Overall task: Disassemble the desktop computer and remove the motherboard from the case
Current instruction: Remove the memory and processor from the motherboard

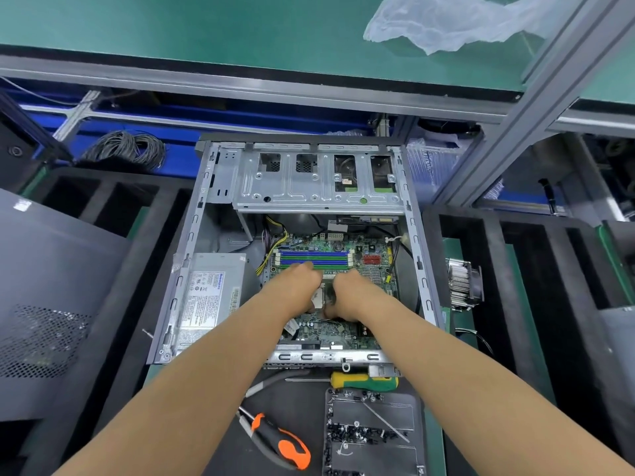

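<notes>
— Where do we stand?
— Our left hand (298, 286) and right hand (350, 293), fingers curled, grip the CPU socket area on the motherboard (343, 255), seated inside the open case (192, 242) beside the power supply (209, 293).
— And the tools?
— Two screwdrivers (364, 380) lie nearby.

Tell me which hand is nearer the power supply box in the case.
Left. The left hand is over the motherboard just right of the power supply; the right hand lies farther right, beyond the left hand.
</notes>
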### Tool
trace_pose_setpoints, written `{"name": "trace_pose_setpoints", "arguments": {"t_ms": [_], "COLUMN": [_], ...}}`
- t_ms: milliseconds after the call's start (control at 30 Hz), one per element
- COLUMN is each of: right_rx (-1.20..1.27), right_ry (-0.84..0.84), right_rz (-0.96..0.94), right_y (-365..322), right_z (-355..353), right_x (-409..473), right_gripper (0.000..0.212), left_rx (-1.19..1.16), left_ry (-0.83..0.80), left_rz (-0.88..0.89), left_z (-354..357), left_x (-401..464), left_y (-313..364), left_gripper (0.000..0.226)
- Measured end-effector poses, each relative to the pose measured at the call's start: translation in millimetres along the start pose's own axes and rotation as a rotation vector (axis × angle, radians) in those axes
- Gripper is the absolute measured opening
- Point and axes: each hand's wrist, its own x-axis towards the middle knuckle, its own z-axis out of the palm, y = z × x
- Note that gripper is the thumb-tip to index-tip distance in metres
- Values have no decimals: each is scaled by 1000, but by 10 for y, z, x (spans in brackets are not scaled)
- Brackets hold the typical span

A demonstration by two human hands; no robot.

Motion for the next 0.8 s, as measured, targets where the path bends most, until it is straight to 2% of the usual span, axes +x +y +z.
{"name": "trace_pose_setpoints", "arguments": {"t_ms": [300, 567, 800], "right_rx": [-6, -15, -9], "right_ry": [13, 4, 14], "right_rz": [31, 72, 113], "right_y": [-45, -74, -134], "right_z": [29, 93, 138], "right_x": [10, 41, 52], "right_gripper": [47, 40, 43], "left_rx": [17, 26, 31], "left_ry": [15, 17, 26], "left_rz": [3, 4, 3], "left_z": [12, 26, 41], "left_x": [4, 22, 25], "left_y": [4, 7, 4], "left_gripper": [42, 42, 44]}}
